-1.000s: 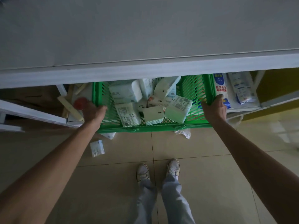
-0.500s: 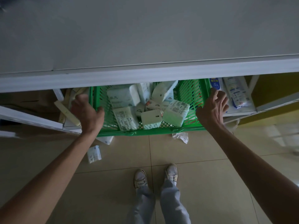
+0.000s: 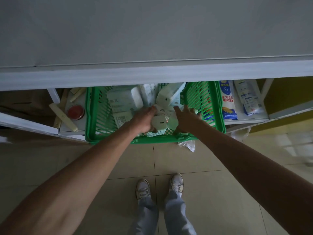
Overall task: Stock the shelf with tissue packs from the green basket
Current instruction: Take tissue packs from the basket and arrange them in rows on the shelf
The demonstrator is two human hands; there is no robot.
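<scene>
Green basket (image 3: 110, 141) of tissue packs, left hand (image 3: 143, 120) inside it gripping 1 white pack (image 3: 160, 123), right hand (image 3: 186, 121) inside too, spread over pale green pack (image 3: 172, 120), grip unclear.

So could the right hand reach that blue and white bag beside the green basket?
Probably, though not directly: the right hand is inside the green plastic basket, whose slatted wall stands between it and the blue and white bag. Lifted over the rim, the way looks free.
</scene>
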